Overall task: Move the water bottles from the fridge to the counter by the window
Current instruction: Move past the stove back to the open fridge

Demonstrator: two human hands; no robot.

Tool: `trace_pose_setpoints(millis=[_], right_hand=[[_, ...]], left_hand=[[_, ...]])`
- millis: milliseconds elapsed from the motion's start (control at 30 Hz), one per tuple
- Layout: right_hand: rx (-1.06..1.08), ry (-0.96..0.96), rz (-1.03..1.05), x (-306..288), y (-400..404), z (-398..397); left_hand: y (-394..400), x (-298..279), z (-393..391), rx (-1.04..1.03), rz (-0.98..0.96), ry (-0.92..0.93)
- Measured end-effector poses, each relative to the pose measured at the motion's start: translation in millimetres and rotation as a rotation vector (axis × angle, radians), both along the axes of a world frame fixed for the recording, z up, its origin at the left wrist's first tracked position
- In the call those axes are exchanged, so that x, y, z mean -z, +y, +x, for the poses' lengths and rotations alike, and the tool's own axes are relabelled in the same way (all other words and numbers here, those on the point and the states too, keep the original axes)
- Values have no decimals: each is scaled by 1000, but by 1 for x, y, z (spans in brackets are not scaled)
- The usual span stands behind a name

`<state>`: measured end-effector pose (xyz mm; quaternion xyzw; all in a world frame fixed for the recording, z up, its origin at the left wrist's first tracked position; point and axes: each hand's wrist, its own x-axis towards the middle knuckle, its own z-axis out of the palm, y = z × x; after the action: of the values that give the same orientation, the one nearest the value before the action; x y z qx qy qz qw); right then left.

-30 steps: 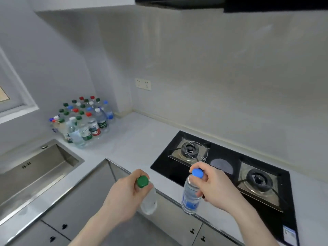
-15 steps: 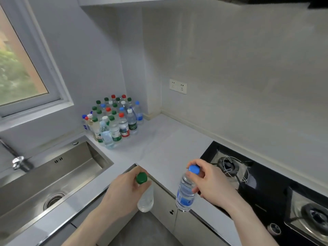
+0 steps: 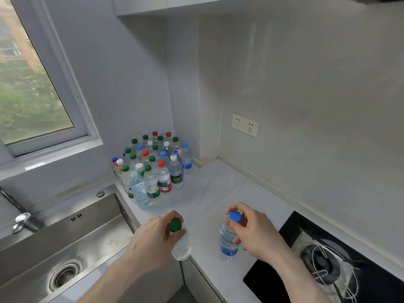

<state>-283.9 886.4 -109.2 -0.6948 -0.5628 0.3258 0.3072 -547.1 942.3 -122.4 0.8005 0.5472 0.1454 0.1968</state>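
My left hand grips a clear green-capped bottle just below its cap, over the counter's front edge. A blue-capped bottle with a blue label is held by my right hand, fingers curled round its neck and body, above the white counter. Several water bottles with green, red, blue and white caps stand packed in the corner by the window. Both carried bottles are in front of that cluster and apart from it.
A steel sink with a faucet lies to the left below the window. A black gas hob sits at the right. A double wall socket is on the back wall.
The view has swung left and drawn closer to the corner, so the window and bottle cluster loom larger. Both hands have carried their bottles forward over the counter.
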Motion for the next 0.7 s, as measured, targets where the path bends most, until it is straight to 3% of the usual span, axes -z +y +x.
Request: trace_pose_setpoints(millis=[701], right_hand=[[39,-48,-13,29,181,45]], left_hand=[[212,16,60,163,110,153]])
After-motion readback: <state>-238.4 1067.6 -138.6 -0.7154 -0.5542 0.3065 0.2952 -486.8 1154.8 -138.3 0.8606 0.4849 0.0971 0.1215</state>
